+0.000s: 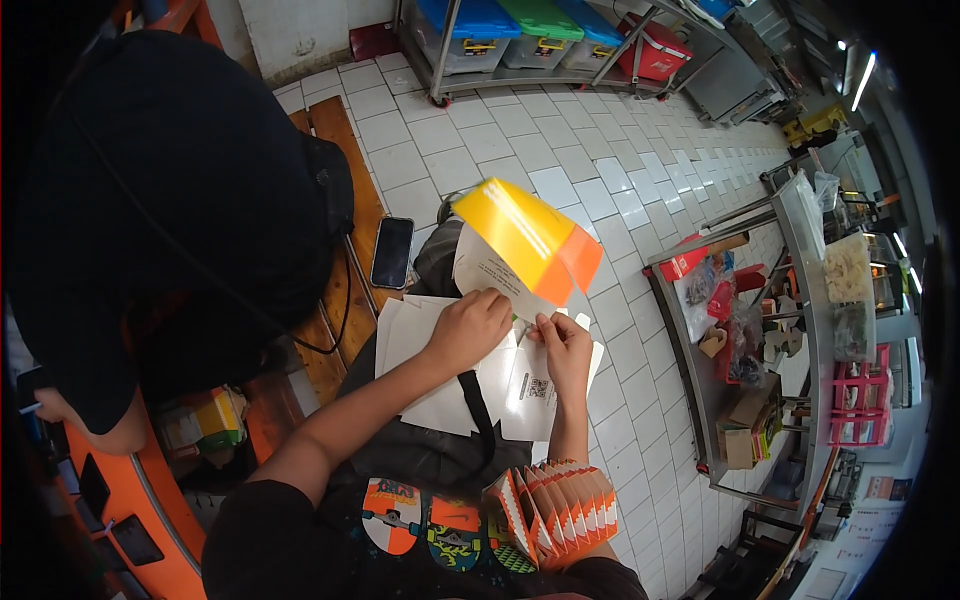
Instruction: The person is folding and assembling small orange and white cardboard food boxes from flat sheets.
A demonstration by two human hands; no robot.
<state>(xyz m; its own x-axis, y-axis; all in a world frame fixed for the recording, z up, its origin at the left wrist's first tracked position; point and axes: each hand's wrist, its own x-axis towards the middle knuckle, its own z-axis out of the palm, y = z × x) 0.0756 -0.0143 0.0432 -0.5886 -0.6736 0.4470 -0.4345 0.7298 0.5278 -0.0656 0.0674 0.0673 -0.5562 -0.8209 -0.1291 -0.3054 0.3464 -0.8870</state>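
Observation:
A glossy yellow and orange paperboard carton (pixel 515 235) stands up in front of me, partly folded, with a white printed panel toward me. My left hand (pixel 474 325) has its fingers curled at the panel's lower edge. My right hand (pixel 565 345) pinches the same carton's lower right corner between thumb and fingers. Beneath both hands, flat white carton blanks (pixel 440 395) lie across my lap, one with a square printed code. A black strap (pixel 478 412) crosses over them. Several nested orange and white folded cartons (pixel 560 510) sit around my right forearm.
A person in black (pixel 180 190) sits close on my left. A phone (pixel 392 252) lies on the wooden bench (pixel 335 140). More phones rest on an orange table (pixel 165 530). A metal rack (pixel 815 330) with packages stands right; lidded bins (pixel 465 40) sit on a far wheeled shelf.

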